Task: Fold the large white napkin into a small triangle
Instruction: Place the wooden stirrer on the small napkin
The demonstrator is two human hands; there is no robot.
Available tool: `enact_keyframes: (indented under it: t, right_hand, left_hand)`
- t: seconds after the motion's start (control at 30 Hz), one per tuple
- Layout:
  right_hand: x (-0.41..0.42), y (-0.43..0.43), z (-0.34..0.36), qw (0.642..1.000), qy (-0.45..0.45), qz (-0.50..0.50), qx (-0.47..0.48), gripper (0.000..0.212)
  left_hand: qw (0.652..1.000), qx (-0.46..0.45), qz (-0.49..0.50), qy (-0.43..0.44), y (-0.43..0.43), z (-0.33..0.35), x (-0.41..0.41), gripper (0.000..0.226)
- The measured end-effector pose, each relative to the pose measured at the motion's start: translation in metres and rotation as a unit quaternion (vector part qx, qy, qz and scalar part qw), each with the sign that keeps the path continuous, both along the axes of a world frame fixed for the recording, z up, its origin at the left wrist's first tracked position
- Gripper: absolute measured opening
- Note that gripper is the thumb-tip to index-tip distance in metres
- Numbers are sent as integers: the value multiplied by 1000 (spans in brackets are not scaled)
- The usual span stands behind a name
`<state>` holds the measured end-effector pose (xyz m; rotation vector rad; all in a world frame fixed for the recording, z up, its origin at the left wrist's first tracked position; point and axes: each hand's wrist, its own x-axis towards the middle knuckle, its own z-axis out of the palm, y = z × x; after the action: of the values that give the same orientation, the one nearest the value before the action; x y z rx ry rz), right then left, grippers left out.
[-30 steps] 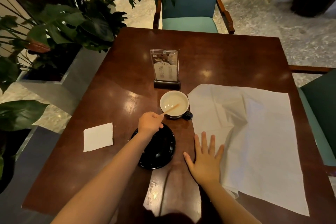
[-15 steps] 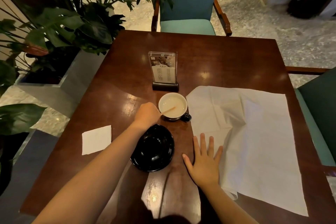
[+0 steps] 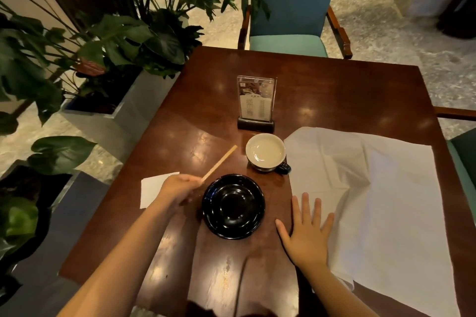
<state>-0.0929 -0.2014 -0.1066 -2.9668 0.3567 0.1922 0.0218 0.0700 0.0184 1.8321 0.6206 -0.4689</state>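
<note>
The large white napkin [image 3: 381, 208] lies spread open and creased on the right half of the dark wooden table [image 3: 334, 90]. My right hand [image 3: 306, 234] rests flat, fingers apart, on the napkin's left edge. My left hand [image 3: 177, 190] is closed around a thin wooden stir stick [image 3: 220, 163], held in the air left of the black saucer [image 3: 233, 207], its tip pointing up and right. The hand partly covers a small folded white napkin [image 3: 152, 188] at the table's left edge.
A cup [image 3: 266, 152] of pale liquid stands behind the saucer, beside the large napkin's left edge. An upright menu holder [image 3: 256, 103] stands behind the cup. Teal chairs stand at the far side [image 3: 288, 8] and right side [image 3: 463, 162]. Potted plants [image 3: 77, 46] crowd the left.
My left hand has lifted the stir stick out of the cup and drawn it back to the left, over the small napkin. My right hand has stayed on the large napkin.
</note>
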Motion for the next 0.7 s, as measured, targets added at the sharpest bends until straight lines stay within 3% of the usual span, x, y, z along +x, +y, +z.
enact_keyframes:
  t: [0.33, 0.7]
  right_hand:
    - [0, 0, 1, 1000, 7, 0, -6, 74]
    - [0, 0, 2, 1000, 8, 4, 16, 74]
  left_hand:
    - [985, -6, 170, -5, 52, -33, -58, 9]
    - [970, 16, 242, -25, 50, -54, -91, 16]
